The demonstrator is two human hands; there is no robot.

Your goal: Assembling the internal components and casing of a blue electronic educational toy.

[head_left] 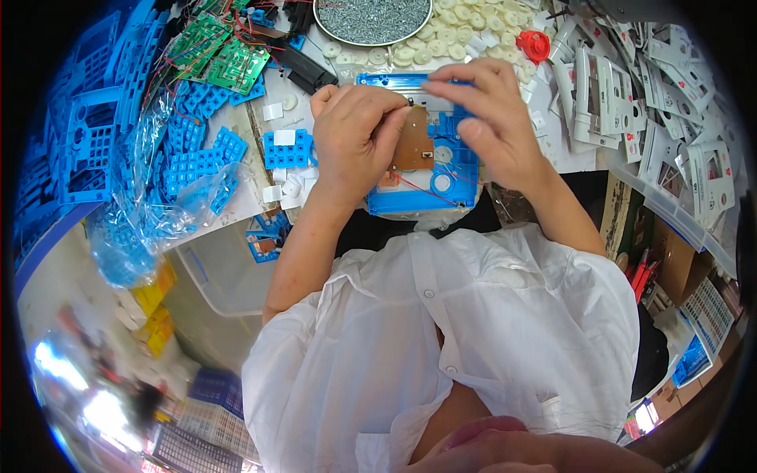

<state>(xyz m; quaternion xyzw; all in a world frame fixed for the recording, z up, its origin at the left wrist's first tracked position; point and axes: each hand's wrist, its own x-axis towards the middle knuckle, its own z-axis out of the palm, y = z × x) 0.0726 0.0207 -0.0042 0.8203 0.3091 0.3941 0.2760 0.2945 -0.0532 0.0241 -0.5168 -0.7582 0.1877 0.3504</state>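
A blue plastic casing lies at the table's near edge, in front of my chest. Inside it rests a brown circuit board, with thin red wires running to the casing's lower part. My left hand pinches the upper left edge of this board between thumb and forefinger. Over the casing's upper right side hovers my right hand, its fingers apart and nothing visible in them. A blue keypad with a small white piece on it sits just left of my left hand.
Green circuit boards with wires, blue keypads and blue casings crowd the left. At the back are a round tray of screws, cream discs and a red part. White panels pile up on the right.
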